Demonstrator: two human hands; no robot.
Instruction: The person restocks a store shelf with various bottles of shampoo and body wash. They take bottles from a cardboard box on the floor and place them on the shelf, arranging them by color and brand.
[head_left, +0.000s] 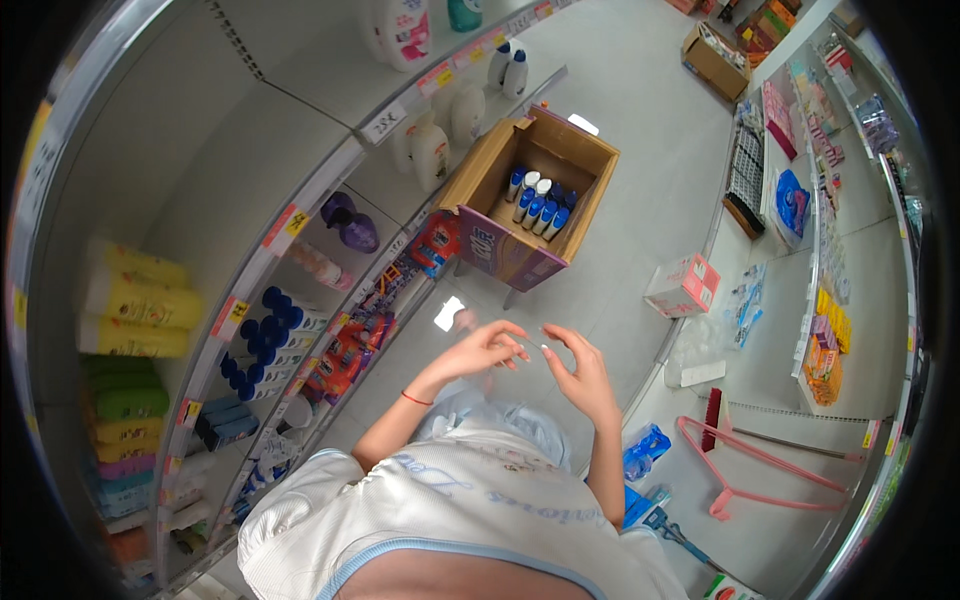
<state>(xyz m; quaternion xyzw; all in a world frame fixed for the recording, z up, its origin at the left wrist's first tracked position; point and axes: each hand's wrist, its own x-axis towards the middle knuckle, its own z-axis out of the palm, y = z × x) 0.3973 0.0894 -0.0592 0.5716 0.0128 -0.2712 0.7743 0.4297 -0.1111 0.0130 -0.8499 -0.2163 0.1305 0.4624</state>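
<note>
My left hand (486, 349), with a red cord on its wrist, is raised in front of my body, its fingers loosely curled. Close to it is my right hand (579, 369), thumb and index finger apart. A faint thin line shows between the fingertips of the two hands; whether it is a strand held there is too fine to tell. Beyond both hands stands an open cardboard box (511, 251) on a low support with legs. Inside it are several upright white bottles with blue or white caps (541, 210).
Shelves on the left hold blue-capped bottles (264, 337), purple bottles (349, 223), yellow packs (142, 307) and red detergent bags (341, 364). On the right-hand shelving are a pink-and-white box (684, 286), a pink hanger (757, 469) and a brush (715, 420). Another carton (716, 61) stands farther off.
</note>
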